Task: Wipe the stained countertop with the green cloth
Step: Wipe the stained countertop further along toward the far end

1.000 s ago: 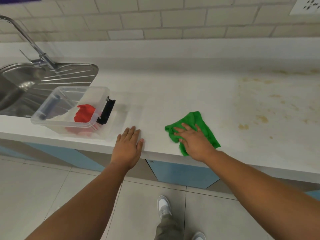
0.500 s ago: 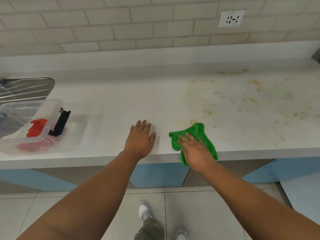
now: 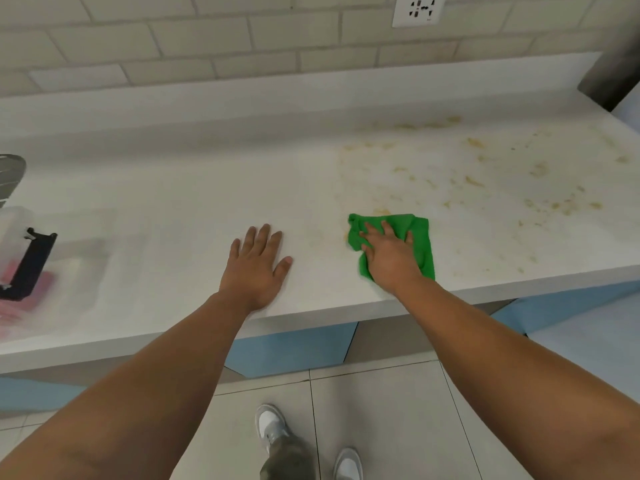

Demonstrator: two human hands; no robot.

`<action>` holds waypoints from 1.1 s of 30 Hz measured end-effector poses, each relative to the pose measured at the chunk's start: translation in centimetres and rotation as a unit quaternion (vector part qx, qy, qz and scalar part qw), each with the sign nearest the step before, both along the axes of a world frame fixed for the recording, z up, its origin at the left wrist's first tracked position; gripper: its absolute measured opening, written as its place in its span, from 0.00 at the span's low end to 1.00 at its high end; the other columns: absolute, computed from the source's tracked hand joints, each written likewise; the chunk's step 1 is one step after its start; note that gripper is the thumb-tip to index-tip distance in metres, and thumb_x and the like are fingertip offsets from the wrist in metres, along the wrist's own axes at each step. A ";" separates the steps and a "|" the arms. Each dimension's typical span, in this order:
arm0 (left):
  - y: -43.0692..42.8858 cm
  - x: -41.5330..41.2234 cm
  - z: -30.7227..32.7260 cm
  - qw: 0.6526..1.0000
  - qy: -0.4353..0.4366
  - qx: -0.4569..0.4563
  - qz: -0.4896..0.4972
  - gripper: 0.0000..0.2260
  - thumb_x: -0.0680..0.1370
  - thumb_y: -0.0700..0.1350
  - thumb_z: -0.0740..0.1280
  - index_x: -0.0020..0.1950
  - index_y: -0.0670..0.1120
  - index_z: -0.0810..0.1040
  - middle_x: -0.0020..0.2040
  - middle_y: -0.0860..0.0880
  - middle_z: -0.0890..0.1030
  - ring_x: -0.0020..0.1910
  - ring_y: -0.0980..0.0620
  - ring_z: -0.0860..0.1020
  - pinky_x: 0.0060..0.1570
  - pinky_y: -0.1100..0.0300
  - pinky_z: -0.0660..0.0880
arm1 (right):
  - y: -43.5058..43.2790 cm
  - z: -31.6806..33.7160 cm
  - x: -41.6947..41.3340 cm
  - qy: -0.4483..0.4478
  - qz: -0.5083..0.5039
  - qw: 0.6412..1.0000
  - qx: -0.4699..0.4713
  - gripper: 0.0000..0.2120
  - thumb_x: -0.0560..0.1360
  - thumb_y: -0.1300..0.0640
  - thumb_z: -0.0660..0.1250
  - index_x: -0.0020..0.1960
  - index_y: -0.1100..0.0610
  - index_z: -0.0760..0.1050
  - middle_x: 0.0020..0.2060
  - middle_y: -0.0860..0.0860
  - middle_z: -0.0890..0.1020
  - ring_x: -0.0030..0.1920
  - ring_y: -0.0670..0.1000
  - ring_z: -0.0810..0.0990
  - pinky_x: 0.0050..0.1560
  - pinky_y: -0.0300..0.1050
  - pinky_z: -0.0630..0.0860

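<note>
White countertop [image 3: 166,209]: runs the full width of the view, with a raised back edge against the tiled wall [image 3: 214,43]. Grey tiled floor [image 3: 381,410] and blue cabinet fronts [image 3: 294,348] show below its front edge.

Stains [image 3: 474,181]: yellow-brown spots and smears scattered over the right part of the counter, from the back edge towards the front. The left part shows none.

Clear plastic container [image 3: 14,271]: at the far left edge, blurred, with a black clip [image 3: 31,265] on its near side; contents reddish, not identifiable.

Green cloth [image 3: 420,237]: lies crumpled on the counter near the front edge, at the left margin of the stained area, one spot just beside its far edge.

Right hand [image 3: 389,258]: palm down on the cloth, fingers straight and spread, pressing it to the surface.

Left hand [image 3: 258,265]: flat on bare counter left of the cloth, fingers straight, slightly apart, holding nothing.

Wall socket [image 3: 417,8]: on the tiles above the stained area.
</note>
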State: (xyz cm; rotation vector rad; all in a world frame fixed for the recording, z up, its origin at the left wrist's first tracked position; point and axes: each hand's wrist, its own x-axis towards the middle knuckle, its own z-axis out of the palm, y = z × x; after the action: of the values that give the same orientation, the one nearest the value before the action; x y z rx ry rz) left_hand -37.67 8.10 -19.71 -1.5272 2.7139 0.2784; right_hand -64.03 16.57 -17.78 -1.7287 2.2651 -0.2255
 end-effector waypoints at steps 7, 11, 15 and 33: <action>-1.1 1.5 0.1 1.000 -0.008 0.011 -0.021 0.29 0.80 0.65 0.38 0.80 0.57 0.43 0.80 0.56 0.42 0.79 0.55 0.39 0.77 0.47 0.41 | 6.0 -0.7 -4.9 -0.072 0.143 0.986 -0.054 0.18 0.82 0.53 0.57 0.71 0.50 0.70 0.73 0.45 0.67 0.77 0.49 0.57 0.77 0.55 0.50; -0.8 1.6 -0.3 1.000 0.001 -0.011 -0.012 0.29 0.80 0.65 0.37 0.80 0.58 0.44 0.80 0.57 0.43 0.78 0.56 0.39 0.76 0.44 0.40 | 4.4 -0.5 -6.7 -0.005 0.040 0.999 -0.026 0.20 0.83 0.51 0.53 0.74 0.48 0.65 0.76 0.45 0.60 0.77 0.50 0.53 0.75 0.61 0.49; -0.8 1.5 -0.7 0.999 0.023 -0.027 -0.007 0.29 0.80 0.66 0.37 0.80 0.58 0.45 0.80 0.57 0.44 0.78 0.58 0.39 0.76 0.46 0.40 | -0.7 -0.1 -3.5 0.010 -0.008 1.000 0.005 0.21 0.84 0.52 0.50 0.76 0.48 0.60 0.78 0.45 0.56 0.78 0.51 0.50 0.74 0.66 0.45; -0.2 1.9 -0.8 0.994 0.072 -0.068 0.040 0.31 0.81 0.66 0.41 0.80 0.53 0.44 0.81 0.50 0.40 0.78 0.51 0.35 0.77 0.48 0.41 | -2.8 -1.0 -0.2 0.033 0.045 0.998 0.005 0.23 0.82 0.44 0.47 0.76 0.43 0.57 0.78 0.42 0.52 0.78 0.48 0.46 0.74 0.67 0.42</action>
State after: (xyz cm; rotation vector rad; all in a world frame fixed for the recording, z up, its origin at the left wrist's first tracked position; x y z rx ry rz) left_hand -35.81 7.87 -20.54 -1.7197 2.8386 0.2162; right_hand -64.28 13.73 -18.75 -1.8543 2.2224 -0.1400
